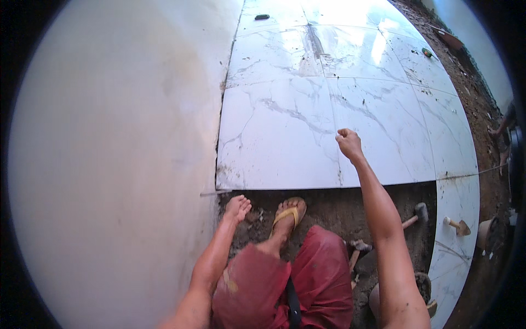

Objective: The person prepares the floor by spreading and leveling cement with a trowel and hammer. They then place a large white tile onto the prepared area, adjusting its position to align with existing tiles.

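My right hand (349, 143) is closed above the white marbled floor tiles (285, 140), beside the joint between two of them. Its fingers are pressed together, and anything pinched in them is too small to make out. Lower down on the left, my left hand (238, 208) hovers over the bare soil (329, 207) near the front tile edge. Its fingers are loosely bent and slightly apart, with nothing visible in them. A thin grey strip (215, 193) juts out beside that hand at the tile corner, against the pale wall (126, 153).
Right of my knees lie a mallet (421, 212), a hammer (360, 245) and a bucket (423, 285), partly hidden by my arm. A pointed trowel (463, 227) rests on the right-hand tiles. A dark object (262, 17) lies on the far tiles. Rough soil (466, 82) borders the right side.
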### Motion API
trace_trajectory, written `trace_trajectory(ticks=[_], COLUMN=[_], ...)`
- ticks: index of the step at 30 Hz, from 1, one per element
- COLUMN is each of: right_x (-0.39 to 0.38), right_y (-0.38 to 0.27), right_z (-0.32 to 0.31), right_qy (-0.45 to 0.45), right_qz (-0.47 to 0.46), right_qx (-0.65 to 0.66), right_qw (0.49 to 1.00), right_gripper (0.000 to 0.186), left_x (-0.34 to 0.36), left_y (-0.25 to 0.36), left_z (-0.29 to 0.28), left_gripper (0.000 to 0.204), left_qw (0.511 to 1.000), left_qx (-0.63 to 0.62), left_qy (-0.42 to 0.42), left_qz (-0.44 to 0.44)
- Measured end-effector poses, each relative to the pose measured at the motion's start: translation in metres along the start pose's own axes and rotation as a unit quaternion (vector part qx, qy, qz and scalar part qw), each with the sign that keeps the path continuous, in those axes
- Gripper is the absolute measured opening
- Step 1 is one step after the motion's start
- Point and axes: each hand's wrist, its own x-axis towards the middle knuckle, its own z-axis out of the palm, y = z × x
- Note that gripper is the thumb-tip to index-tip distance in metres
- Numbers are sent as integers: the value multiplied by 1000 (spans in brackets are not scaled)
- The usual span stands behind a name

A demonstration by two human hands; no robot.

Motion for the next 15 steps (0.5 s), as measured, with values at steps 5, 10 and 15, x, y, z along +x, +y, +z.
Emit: trace_trajectory(ticks=[5,10,15], right_x=[142,251,302], right_y=[6,-16,-43], right_z=[49,106,147], right_qy=[8,57,14], right_qz=[-72,-224,-238], right_qx=[-217,-266,-290], right_qw=[973,936,927], right_gripper=[37,30,26], left_x=[16,8,-1], left_y=[-7,-11,-8], left_z=[29,51,85], left_gripper=[26,27,36], left_qw=[987,979,971], left_qx=[-150,-170,-176], left_qy=[55,50,66], left_qz=[-32,-101,-149])
